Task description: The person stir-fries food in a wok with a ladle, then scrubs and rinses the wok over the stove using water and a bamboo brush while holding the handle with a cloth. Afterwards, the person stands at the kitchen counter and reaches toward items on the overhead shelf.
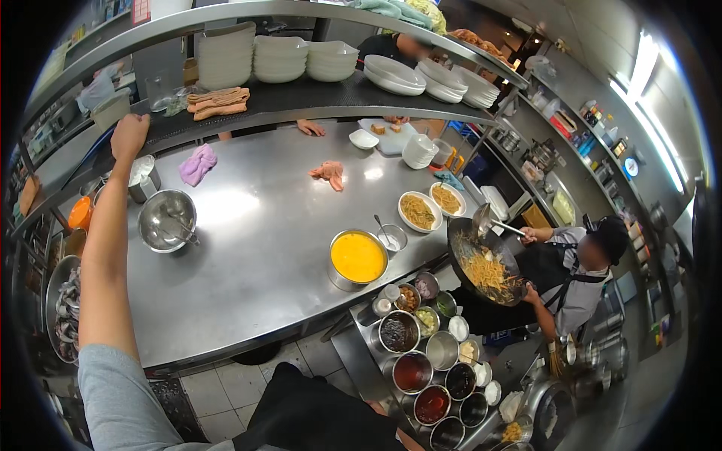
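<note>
My left arm stretches far out along the left side. My left hand point(130, 137) is curled at the left end of the lower shelf point(316, 104), beside a long dark-blue object point(93, 155); whether it grips anything is hidden. Below it on the steel table are a metal container with white contents point(144, 172) and a steel mixing bowl point(167, 221) with a utensil inside. A bit of skin, seemingly my right hand point(377, 407), shows beside my black apron point(316, 406) near the sauce pots; its fingers cannot be made out.
A co-worker point(569, 276) tilts a wok of noodles point(488, 265) with a ladle point(496, 222) by two noodle plates point(420, 212). A pot of yellow liquid point(359, 257) stands near the table edge. Stacked white bowls point(281, 59) line the shelf. Sauce pots point(413, 372) fill the right-hand counter.
</note>
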Demonstrator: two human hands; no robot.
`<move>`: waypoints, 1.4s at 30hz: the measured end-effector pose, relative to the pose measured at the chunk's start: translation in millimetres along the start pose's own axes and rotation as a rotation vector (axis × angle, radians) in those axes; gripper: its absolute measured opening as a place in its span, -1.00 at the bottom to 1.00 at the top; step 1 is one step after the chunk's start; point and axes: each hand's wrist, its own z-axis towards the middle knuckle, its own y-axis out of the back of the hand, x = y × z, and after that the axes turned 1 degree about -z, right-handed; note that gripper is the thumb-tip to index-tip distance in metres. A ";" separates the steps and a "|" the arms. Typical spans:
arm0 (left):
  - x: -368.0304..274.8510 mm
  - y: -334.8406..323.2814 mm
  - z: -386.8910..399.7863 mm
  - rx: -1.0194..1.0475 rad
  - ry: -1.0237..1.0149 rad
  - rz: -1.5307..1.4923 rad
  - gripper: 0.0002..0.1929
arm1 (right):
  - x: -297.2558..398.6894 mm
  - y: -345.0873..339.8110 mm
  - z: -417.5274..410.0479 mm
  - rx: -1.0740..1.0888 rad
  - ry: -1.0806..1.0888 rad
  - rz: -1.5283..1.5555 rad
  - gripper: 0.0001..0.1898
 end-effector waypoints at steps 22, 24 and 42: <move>5.5 -10.9 11.4 0.030 -0.028 0.033 -0.52 | 7.5 -10.5 28.1 -0.151 -0.252 -0.700 -0.79; 11.0 -13.1 15.2 0.031 -0.023 0.034 -0.51 | -9.8 4.8 38.8 -0.133 -0.229 -0.711 -0.79; 7.9 -39.0 32.8 0.060 -0.079 0.083 -0.45 | 4.9 -1.7 41.1 -0.174 -0.254 -0.755 -0.82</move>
